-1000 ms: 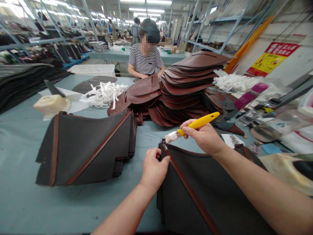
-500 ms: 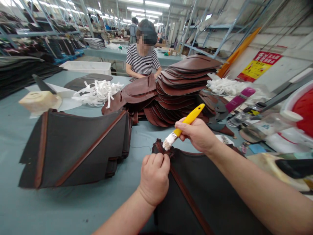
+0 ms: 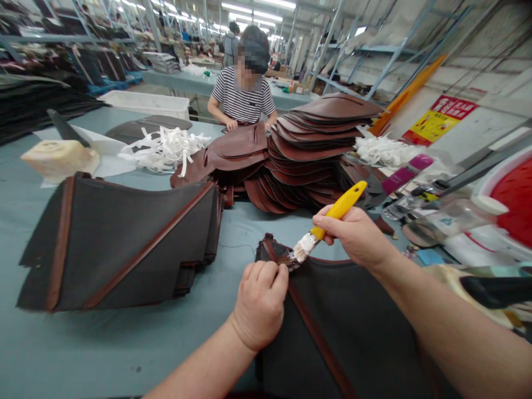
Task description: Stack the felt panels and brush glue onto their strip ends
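A dark leather piece (image 3: 366, 327) with a brown strip running down it lies on the table right in front of me. My left hand (image 3: 260, 302) is closed in a fist, pinching the piece's upper left corner down. My right hand (image 3: 357, 235) grips a yellow-handled brush (image 3: 330, 219), whose white bristles touch the brown edge just beside my left fingers.
A stack of similar dark pieces (image 3: 120, 244) lies to the left. A tall pile of brown leather pieces (image 3: 316, 144) stands behind, where a person in a striped shirt (image 3: 245, 97) works. White strips (image 3: 164, 147), a glue block (image 3: 56, 158) and bottles (image 3: 449, 213) crowd the grey table (image 3: 103, 349).
The brush has come down from above the piece onto its brown edge. My left hand has closed tighter on the corner. The view has shifted slightly.
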Available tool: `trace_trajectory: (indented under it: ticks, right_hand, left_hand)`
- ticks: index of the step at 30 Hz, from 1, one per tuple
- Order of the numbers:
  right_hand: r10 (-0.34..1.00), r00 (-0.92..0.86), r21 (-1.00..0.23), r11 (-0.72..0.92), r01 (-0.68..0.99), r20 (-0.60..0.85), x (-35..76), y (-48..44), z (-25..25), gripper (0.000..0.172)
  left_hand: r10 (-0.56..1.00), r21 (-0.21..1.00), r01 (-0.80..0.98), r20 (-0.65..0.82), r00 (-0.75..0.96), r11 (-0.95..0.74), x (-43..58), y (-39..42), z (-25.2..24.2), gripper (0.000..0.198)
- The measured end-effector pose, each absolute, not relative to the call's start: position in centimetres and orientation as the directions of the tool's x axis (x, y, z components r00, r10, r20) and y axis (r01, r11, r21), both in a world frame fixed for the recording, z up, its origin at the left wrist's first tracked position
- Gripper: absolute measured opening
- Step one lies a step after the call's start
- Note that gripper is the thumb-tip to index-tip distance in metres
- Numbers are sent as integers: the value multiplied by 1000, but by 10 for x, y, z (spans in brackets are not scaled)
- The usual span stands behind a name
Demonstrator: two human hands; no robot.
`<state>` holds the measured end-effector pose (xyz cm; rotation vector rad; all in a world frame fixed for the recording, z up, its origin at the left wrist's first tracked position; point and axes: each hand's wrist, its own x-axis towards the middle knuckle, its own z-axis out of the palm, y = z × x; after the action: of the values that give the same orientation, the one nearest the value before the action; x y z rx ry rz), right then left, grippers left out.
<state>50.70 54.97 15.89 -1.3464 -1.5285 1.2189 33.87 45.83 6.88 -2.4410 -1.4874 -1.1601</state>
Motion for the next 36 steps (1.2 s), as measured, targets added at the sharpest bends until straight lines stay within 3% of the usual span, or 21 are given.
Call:
trace_trajectory:
  ticks: [3,5,10,16,20,24,27,30,33,36]
  right_hand:
    - [993,-98,-975,81,205,62,506,559,156,18]
    - [982,-168,-979,114,166,86,497,564,153,18]
    - [921,-389,-969,81,232,-16,477,574,133,17]
    - [962,-256,-963,157,219,98,486,583,126,17]
    - [915,-397,-964,169,205,75,487,579,126,14]
    - [907,-418,-928,197,315,51,491,582,122,11]
    - [945,-300,-935,220,280,132,495,587,124,14]
    - [977,-128,-972,186,140,168,491,589,131,17]
    - [999,1,-999,36,8,36,480,588,136,22]
    - [988,-64,-990,-141,-5,-141,476,583,138,26]
  left_hand:
    - [843,581,685,530,93,-440,340,460,71,15]
    - [904,718,599,426,24,-354,341,462,74,16]
    - [968,863,477,234,-88,-165,341,467,79,11]
    - [968,893,446,55,-245,62,343,470,77,10]
    - [959,865,459,-79,-273,202,341,473,74,32]
    - [954,864,426,-175,-244,267,338,477,75,31]
    - [958,884,408,-129,-258,229,340,476,76,25]
    - [964,865,489,26,-265,111,342,472,76,22]
    - [972,820,573,144,-188,-11,344,469,76,24]
    - [966,741,654,251,-63,-150,344,466,73,23]
